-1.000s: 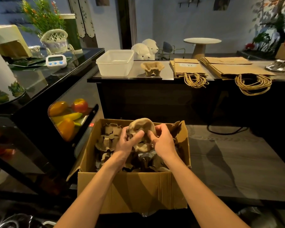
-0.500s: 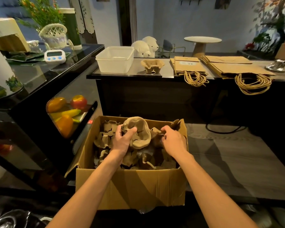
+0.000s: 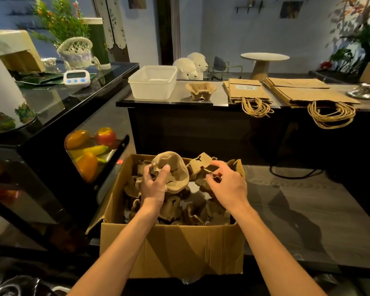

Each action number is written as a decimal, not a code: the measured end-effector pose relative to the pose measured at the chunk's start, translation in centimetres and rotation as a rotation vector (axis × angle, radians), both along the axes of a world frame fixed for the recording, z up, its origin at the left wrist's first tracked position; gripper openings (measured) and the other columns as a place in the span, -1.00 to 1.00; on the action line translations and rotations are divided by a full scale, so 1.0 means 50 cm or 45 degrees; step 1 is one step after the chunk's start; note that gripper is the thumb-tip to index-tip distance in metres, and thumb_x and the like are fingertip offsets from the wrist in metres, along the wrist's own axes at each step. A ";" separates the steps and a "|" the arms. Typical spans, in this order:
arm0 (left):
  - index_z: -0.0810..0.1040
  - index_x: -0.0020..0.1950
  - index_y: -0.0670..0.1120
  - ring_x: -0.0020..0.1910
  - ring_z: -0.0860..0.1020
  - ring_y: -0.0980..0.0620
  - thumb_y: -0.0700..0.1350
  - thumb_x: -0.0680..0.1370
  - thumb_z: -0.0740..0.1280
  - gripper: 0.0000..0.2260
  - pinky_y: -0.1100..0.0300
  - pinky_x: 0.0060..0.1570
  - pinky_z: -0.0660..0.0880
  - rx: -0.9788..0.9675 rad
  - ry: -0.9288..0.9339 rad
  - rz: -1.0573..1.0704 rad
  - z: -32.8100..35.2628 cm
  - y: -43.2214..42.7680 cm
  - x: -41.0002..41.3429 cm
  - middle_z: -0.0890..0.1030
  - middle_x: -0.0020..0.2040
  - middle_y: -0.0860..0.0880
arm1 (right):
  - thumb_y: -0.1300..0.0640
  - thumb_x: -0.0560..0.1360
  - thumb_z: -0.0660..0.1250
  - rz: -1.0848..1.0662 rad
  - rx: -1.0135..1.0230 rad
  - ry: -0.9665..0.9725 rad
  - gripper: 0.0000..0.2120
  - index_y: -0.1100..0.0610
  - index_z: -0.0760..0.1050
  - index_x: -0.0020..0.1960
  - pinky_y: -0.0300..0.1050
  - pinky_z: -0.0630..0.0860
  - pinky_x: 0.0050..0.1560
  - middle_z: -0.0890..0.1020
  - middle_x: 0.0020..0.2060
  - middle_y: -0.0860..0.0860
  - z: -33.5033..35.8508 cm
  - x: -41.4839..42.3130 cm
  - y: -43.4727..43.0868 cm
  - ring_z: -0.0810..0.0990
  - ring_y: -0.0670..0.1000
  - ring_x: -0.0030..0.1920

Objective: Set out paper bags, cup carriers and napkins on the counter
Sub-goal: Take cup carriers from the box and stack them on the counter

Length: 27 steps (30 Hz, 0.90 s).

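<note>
An open cardboard box (image 3: 173, 251) on the floor holds several brown pulp cup carriers. My left hand (image 3: 154, 184) grips one cup carrier (image 3: 175, 171) and holds it above the pile. My right hand (image 3: 226, 184) pinches the edge of another cup carrier (image 3: 203, 165) in the box's right side. On the counter (image 3: 179, 99) beyond stands one cup carrier (image 3: 200, 91), with two stacks of flat paper bags to its right, the smaller paper bags (image 3: 247, 90) and the larger paper bags (image 3: 303, 91), their handles hanging over the edge. No napkins show.
A white plastic tub (image 3: 153, 83) stands on the counter left of the carrier. To my left, a black display case (image 3: 77, 116) holds fruit, and a timer (image 3: 77, 77) and a plant basket (image 3: 77, 52) sit on top. A cable lies on the floor at right.
My right hand let go of the carrier that both hands held and reached into the box's right side, where it now pinches another. The left hand keeps the first one.
</note>
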State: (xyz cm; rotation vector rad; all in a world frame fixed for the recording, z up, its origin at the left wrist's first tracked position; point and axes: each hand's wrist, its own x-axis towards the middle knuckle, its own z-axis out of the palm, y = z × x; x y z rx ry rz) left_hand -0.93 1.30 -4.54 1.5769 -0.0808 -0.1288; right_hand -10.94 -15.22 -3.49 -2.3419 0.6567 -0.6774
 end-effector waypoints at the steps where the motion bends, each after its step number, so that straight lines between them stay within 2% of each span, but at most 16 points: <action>1: 0.35 0.52 0.01 0.20 0.49 -0.02 0.09 0.61 0.38 -0.48 0.15 0.06 0.36 0.016 0.004 0.003 0.000 0.001 0.001 0.53 0.31 -0.06 | -0.03 0.58 0.40 0.047 0.009 0.009 -0.62 -0.12 0.47 0.38 -0.27 0.44 -0.04 0.64 -0.13 -0.22 0.005 -0.002 -0.002 0.55 -0.22 -0.14; 4: 0.36 0.48 0.02 0.17 0.46 0.01 0.08 0.62 0.37 -0.53 0.19 0.01 0.34 0.037 0.033 -0.012 -0.002 0.003 0.003 0.49 0.21 0.02 | -0.04 0.56 0.42 0.160 0.050 0.057 -0.77 -0.17 0.50 0.19 -0.25 0.52 -0.06 0.62 -0.24 -0.20 0.022 -0.008 -0.010 0.58 -0.23 -0.17; 6: 0.38 0.47 0.02 0.19 0.48 -0.01 0.09 0.61 0.38 -0.54 0.20 -0.04 0.35 0.052 0.030 -0.021 -0.005 0.003 0.005 0.52 0.25 -0.01 | -0.03 0.55 0.44 0.241 0.149 0.063 -0.83 -0.15 0.52 0.11 -0.23 0.56 -0.04 0.64 -0.26 -0.18 0.027 -0.011 -0.014 0.62 -0.18 -0.16; 9: 0.39 0.44 0.04 0.14 0.46 0.03 0.07 0.62 0.37 -0.58 0.19 -0.02 0.35 0.057 0.041 -0.012 -0.001 0.002 0.004 0.51 0.18 0.04 | 0.02 0.53 0.47 0.354 0.371 0.024 -0.80 -0.11 0.52 0.11 -0.40 0.50 -0.12 0.66 -0.26 -0.14 0.032 -0.021 -0.014 0.64 -0.18 -0.14; 11: 0.42 0.36 0.08 0.11 0.51 0.02 0.09 0.61 0.38 -0.65 0.20 -0.10 0.38 0.065 0.042 -0.019 -0.003 0.002 0.005 0.53 0.09 0.09 | 0.02 0.55 0.46 0.359 0.494 -0.022 -0.78 -0.11 0.50 0.15 -0.44 0.49 -0.18 0.68 -0.21 -0.10 0.032 -0.026 -0.011 0.65 -0.16 -0.10; 13: 0.43 0.31 0.09 0.09 0.54 0.04 0.10 0.61 0.38 -0.68 0.24 -0.16 0.38 0.072 0.041 -0.023 -0.002 0.005 0.004 0.55 0.06 0.10 | 0.01 0.57 0.43 0.311 0.646 -0.089 -0.83 -0.09 0.53 0.13 -0.37 0.52 -0.12 0.68 -0.14 -0.09 0.031 -0.024 -0.006 0.64 -0.11 -0.05; 14: 0.43 0.32 0.09 0.09 0.53 0.07 0.10 0.60 0.38 -0.67 0.24 -0.16 0.38 0.065 0.044 -0.025 -0.002 0.005 0.003 0.56 0.07 0.09 | 0.01 0.57 0.42 0.276 0.709 -0.119 -0.88 -0.07 0.55 0.10 -0.27 0.55 -0.05 0.67 -0.10 -0.09 0.029 -0.021 -0.002 0.63 -0.10 -0.01; 17: 0.42 0.39 0.08 0.09 0.53 0.06 0.17 0.56 0.42 -0.55 0.15 -0.02 0.43 0.062 0.042 -0.019 -0.001 0.005 0.003 0.55 0.18 0.03 | 0.02 0.57 0.41 0.195 0.834 -0.159 -0.92 0.01 0.60 0.02 -0.08 0.60 0.06 0.67 -0.08 -0.06 0.022 -0.007 0.007 0.62 -0.03 0.05; 20: 0.41 0.34 0.13 0.22 0.53 -0.05 0.27 0.48 0.46 -0.48 0.05 0.09 0.46 0.076 0.028 0.062 -0.005 0.010 0.006 0.55 0.26 -0.02 | 0.00 0.57 0.42 0.196 0.968 -0.189 -0.88 0.00 0.62 0.06 -0.03 0.63 0.11 0.69 -0.03 -0.04 0.019 -0.002 0.014 0.63 0.01 0.09; 25: 0.35 0.42 0.12 0.24 0.49 -0.04 0.23 0.53 0.43 -0.46 0.04 0.14 0.42 -0.002 0.063 0.162 0.003 0.015 0.010 0.50 0.30 0.00 | -0.01 0.57 0.42 0.293 1.059 -0.272 -0.80 -0.04 0.61 0.18 -0.10 0.63 0.12 0.70 0.04 -0.06 0.024 -0.002 0.026 0.64 0.00 0.14; 27: 0.35 0.41 0.14 0.26 0.48 -0.05 0.23 0.52 0.44 -0.46 0.03 0.14 0.42 0.004 0.061 0.171 0.001 0.016 0.009 0.50 0.32 -0.01 | -0.01 0.57 0.41 0.329 1.065 -0.289 -0.78 -0.03 0.61 0.20 -0.06 0.62 0.18 0.71 0.06 -0.05 0.027 0.000 0.032 0.64 0.00 0.16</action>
